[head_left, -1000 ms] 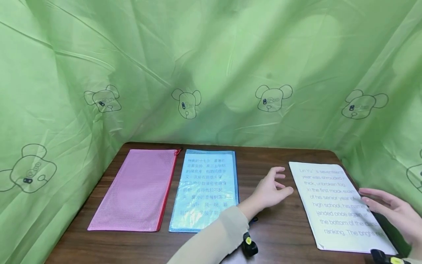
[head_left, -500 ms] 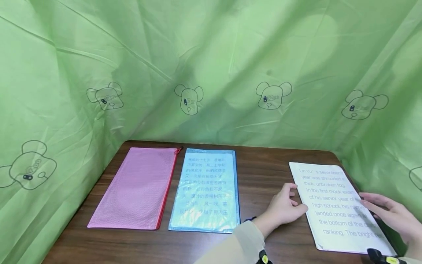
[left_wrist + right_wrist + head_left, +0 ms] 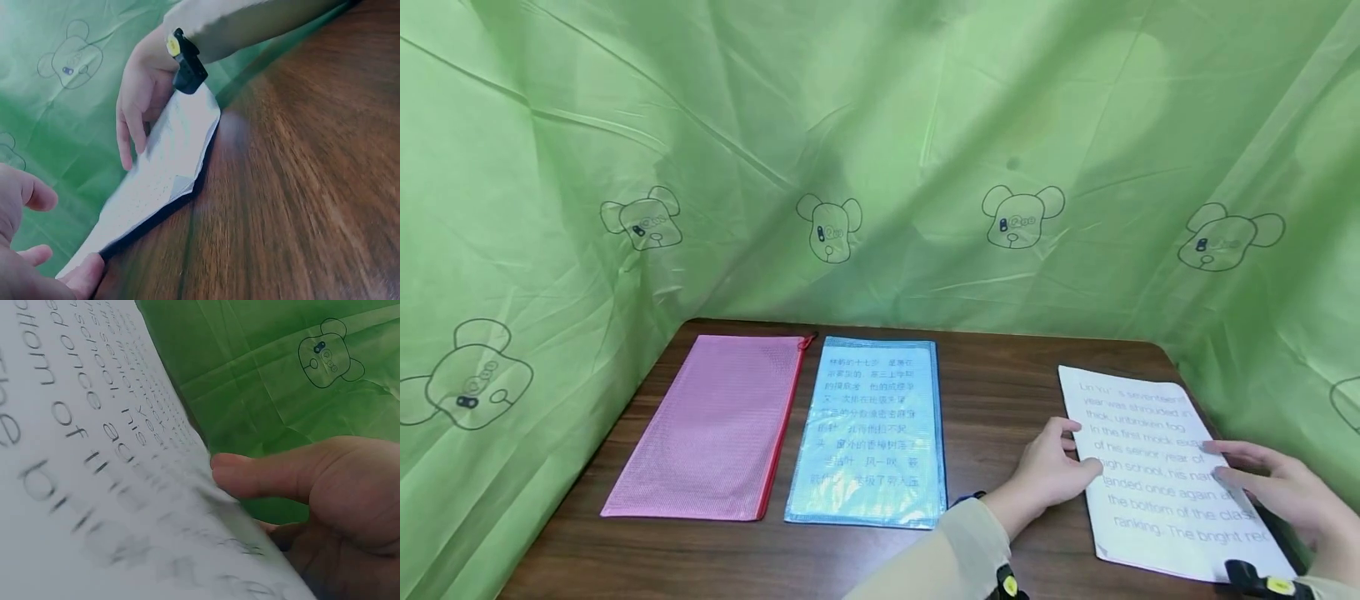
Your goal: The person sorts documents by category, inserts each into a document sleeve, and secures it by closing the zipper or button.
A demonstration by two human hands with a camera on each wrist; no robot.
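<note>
A stack of white sheets [image 3: 1165,492] printed with English text lies at the right of the table, its surface bowed. My left hand [image 3: 1051,471] is at its left edge, index fingertip touching the side and thumb tip overlapping the paper. In the left wrist view that hand's thumb [image 3: 87,272] is right at the edge, fingers spread. My right hand [image 3: 1288,492] holds the right edge; in the right wrist view the thumb [image 3: 250,475] meets the raised paper edge, other fingers mostly hidden below.
A pink mesh zip pouch [image 3: 707,429] with a red zip lies at the left. Beside it is a blue pouch [image 3: 868,433] with a printed Chinese sheet showing through. A green curtain [image 3: 910,167] with bear drawings surrounds the wooden table [image 3: 992,400].
My left hand has come rightward and down from above the table to the stack's left edge. The stack's near end has shifted left and its surface has bowed, with the right hand at its edge.
</note>
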